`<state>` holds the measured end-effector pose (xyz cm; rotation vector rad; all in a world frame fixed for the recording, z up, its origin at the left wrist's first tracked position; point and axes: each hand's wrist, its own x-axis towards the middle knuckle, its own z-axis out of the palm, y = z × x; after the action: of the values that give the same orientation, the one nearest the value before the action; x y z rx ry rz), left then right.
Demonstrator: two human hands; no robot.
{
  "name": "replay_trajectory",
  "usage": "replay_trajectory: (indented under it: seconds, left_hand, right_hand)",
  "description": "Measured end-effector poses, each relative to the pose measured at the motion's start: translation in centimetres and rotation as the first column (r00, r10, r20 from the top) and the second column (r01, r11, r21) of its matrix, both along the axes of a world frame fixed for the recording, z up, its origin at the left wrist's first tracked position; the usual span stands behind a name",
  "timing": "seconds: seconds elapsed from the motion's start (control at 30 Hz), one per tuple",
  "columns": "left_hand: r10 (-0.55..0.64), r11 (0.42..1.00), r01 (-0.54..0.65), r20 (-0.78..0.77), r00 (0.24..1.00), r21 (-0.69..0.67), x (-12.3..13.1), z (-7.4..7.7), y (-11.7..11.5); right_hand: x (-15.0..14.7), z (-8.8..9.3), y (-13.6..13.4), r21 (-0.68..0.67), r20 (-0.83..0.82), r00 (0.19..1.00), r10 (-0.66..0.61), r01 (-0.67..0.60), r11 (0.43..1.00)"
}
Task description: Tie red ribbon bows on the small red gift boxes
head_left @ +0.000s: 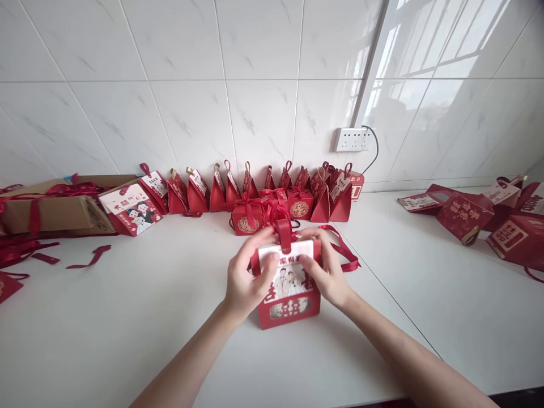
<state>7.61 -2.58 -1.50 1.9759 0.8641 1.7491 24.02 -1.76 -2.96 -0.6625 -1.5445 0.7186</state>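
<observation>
A red gift box (289, 309) with a white illustrated card front stands upright on the white counter (127, 317) in front of me. My left hand (246, 280) grips its upper left side, fingers curled over the top edge. My right hand (325, 272) grips the upper right side the same way. A red ribbon loop (284, 232) sticks up from the top of the box between my hands, and a ribbon tail (346, 252) trails off to the right.
A row of several folded red gift pouches (250, 190) and small ribboned boxes (247, 218) lines the tiled wall. Cardboard cartons (51, 212) and loose ribbons (91, 256) lie at left. More red boxes (465, 218) sit at right. A wall socket (352, 139) hangs above.
</observation>
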Motion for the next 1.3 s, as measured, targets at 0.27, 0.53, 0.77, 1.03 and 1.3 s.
replay_trajectory:
  seconds: [0.27,0.53,0.77,1.03,1.3]
  left_hand:
    - [-0.074,0.892,0.092,0.057,0.996,-0.443,-0.4,-3.2,2.9]
    - [-0.229,0.908,0.212,-0.002,0.974,-0.361,1.1,-2.8,1.2]
    - [0.029,1.000,-0.030,-0.073,0.997,-0.007,0.0,-3.7,2.0]
    - [0.005,0.954,0.054,-0.197,0.980,0.296,-0.8,-3.5,2.4]
    - [0.044,0.958,0.014,-0.195,0.980,0.286,-0.8,-3.4,2.4]
  right_hand:
    - [2.0,-0.4,3.2,-0.361,-0.592,0.709,-0.383,0.192,0.913]
    - [2.0,-0.7,3.2,-0.228,-0.608,0.699,-0.376,0.300,0.926]
    - [1.3,-0.8,2.7,-0.144,-0.461,0.859,-0.221,0.173,0.974]
    - [1.3,-1.3,2.5,-0.079,-0.394,0.878,-0.271,0.261,0.962]
    - [1.4,-1.3,2.5,-0.048,-0.346,0.907,-0.241,0.240,0.970]
